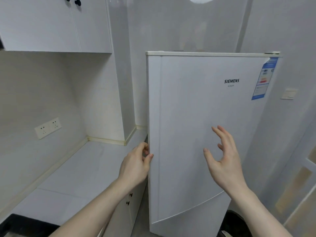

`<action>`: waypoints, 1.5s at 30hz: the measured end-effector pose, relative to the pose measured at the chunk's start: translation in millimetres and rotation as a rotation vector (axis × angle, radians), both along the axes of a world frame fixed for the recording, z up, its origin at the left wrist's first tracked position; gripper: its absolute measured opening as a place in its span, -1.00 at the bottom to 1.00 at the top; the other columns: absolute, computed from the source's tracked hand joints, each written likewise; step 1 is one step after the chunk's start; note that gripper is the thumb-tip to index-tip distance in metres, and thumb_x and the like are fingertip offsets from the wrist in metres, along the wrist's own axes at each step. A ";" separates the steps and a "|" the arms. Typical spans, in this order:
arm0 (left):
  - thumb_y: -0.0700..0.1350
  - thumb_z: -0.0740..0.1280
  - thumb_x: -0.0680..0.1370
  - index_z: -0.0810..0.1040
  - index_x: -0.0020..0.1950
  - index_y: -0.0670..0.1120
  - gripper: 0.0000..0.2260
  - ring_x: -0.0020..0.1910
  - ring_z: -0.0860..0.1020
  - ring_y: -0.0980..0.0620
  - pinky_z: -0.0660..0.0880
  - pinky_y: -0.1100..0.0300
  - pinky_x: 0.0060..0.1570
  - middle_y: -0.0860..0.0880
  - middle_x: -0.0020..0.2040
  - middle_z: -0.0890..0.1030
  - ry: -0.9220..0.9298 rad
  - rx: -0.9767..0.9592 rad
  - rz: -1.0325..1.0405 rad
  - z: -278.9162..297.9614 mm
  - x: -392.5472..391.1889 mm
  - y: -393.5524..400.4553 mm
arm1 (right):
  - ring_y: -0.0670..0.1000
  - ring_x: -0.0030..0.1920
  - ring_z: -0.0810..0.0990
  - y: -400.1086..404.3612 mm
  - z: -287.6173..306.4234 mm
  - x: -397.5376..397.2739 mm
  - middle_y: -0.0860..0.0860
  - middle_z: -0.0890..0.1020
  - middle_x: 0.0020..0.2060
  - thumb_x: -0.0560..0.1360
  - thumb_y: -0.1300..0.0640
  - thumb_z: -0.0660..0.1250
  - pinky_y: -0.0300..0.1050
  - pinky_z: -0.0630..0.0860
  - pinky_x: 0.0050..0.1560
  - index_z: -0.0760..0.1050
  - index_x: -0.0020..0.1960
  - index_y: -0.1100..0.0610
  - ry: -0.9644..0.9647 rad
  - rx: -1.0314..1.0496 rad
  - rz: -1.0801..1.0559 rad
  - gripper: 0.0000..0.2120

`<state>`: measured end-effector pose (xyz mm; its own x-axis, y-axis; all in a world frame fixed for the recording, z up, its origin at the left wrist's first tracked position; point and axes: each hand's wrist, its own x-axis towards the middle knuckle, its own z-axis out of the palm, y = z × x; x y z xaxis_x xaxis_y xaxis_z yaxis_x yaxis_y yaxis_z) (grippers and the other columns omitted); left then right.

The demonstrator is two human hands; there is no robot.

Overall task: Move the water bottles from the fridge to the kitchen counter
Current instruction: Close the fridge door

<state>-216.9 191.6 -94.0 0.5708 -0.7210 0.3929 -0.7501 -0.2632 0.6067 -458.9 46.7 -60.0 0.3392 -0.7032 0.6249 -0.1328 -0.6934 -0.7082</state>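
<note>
1. The white fridge [205,134] fills the centre and right of the frame, and its door is shut.
2. The water bottles are out of sight, so I cannot tell where they stand.
3. Left hand [136,165], low centre: its fingers curl round the door's left edge and its thumb presses the front, so it grips the fridge door.
4. Right hand [224,159], lower right of centre: fingers spread wide and relaxed, holding nothing, in front of the door panel; I cannot tell whether it touches.
5. The kitchen counter [77,168] runs along the lower left, just beside the fridge.
6. A wall socket [48,127] sits on the left wall above the counter.
7. White cupboards [56,23] hang in the upper left.
8. A blue label [265,77] sticks to the door's upper right corner, its top edge peeling.
</note>
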 end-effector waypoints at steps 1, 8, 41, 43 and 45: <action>0.01 0.31 0.64 0.46 0.11 0.11 -0.92 -0.14 0.60 0.12 0.57 0.03 -0.06 0.17 0.00 0.58 -0.003 0.001 0.012 0.4 10.3 -6.4 | -0.12 0.57 0.27 -3.9 0.2 4.3 -0.16 0.29 0.57 0.56 0.27 0.43 0.19 0.35 0.53 0.35 0.56 -0.06 0.016 -0.007 -0.007 -0.36; -0.08 0.29 0.65 0.48 0.13 0.00 -0.92 -0.08 0.60 -0.04 0.55 0.02 -0.04 0.05 0.02 0.60 0.021 0.028 0.063 6.4 71.5 -55.6 | -0.11 0.61 0.17 -40.4 7.3 28.5 -0.18 0.21 0.60 0.55 0.20 0.43 -0.11 0.15 0.54 0.31 0.56 -0.12 0.166 -0.040 -0.084 -0.34; -0.03 0.32 0.65 0.47 0.24 -0.07 -0.79 0.05 0.56 -0.14 0.47 0.03 -0.21 -0.05 0.14 0.53 -0.264 0.103 0.320 2.8 186.0 -222.8 | 0.31 0.65 -0.27 -248.8 -38.7 133.3 0.14 -0.18 0.69 0.40 0.08 0.57 0.49 -0.17 0.55 0.04 0.70 0.02 0.464 -0.483 -0.331 0.04; -0.10 0.39 0.61 0.33 0.47 -0.08 -0.53 0.25 0.51 -0.20 0.57 -0.08 -0.07 -0.11 0.39 0.40 -0.274 0.024 0.333 0.4 179.2 -225.0 | 0.34 0.65 -0.27 -252.3 -43.5 137.1 0.17 -0.19 0.68 0.40 0.04 0.58 0.53 -0.16 0.53 -0.01 0.71 0.01 0.482 -0.505 -0.345 0.08; -0.17 0.49 0.53 0.12 0.64 -0.10 -0.21 0.49 0.32 -0.24 0.52 -0.18 0.28 -0.16 0.59 0.16 -0.368 -0.028 0.312 -0.9 170.4 -225.2 | 0.34 0.64 -0.28 -255.0 -46.3 139.1 0.17 -0.20 0.68 0.40 0.02 0.58 0.50 -0.21 0.53 -0.06 0.71 0.00 0.485 -0.524 -0.355 0.10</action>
<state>-46.5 -33.6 -94.9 0.5777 -0.5233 0.6265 -0.8040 -0.4973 0.3260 -319.8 -208.3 -106.3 0.4687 -0.4757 0.7443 -0.6180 -0.7787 -0.1085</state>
